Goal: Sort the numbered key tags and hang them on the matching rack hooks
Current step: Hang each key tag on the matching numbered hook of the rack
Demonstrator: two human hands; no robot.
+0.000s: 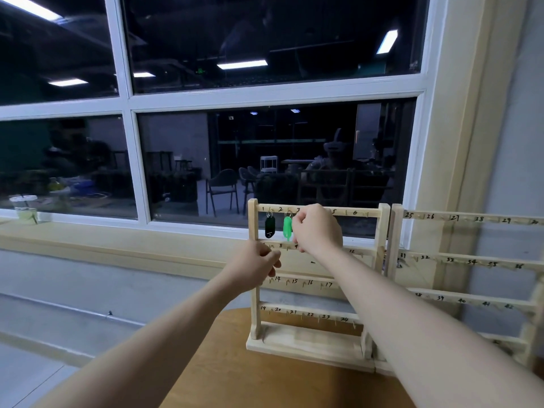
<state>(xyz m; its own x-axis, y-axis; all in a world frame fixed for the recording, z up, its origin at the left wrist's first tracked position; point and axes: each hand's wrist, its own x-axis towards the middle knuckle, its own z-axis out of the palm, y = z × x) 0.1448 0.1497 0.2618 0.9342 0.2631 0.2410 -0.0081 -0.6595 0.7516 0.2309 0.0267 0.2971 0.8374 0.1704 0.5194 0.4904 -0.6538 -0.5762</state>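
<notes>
Window [129, 98]: dark panes in a white frame fill the far wall; ceiling lights and a person's outline reflect in the glass.
Sill [88, 231]: a pale ledge runs along under the window, with a clear cup [25, 207] at its far left.
Desk [250, 375]: a brown wooden top, near, carrying both racks.
Rack [379, 240]: pale wood, upright, four numbered rails from 1 to 24, with small hooks under the numbers.
Second rack [471, 260]: just right of the first and touching it, rails numbered from 25 on; its right side is blurred.
Black tag [269, 226]: hangs from the top rail under 1, long axis straight up and down, ring end uppermost.
Green tag [287, 228]: hangs just right of the black one, under 2, also vertical, ring up.
Right hand [316, 228]: fingers curled together at the top rail near 3, just beside the green tag; it hides numbers 3 and 4, and what it pinches I cannot tell.
Left hand [256, 265]: fingers curled round the rack's left post by the second rail, covering number 7.
</notes>
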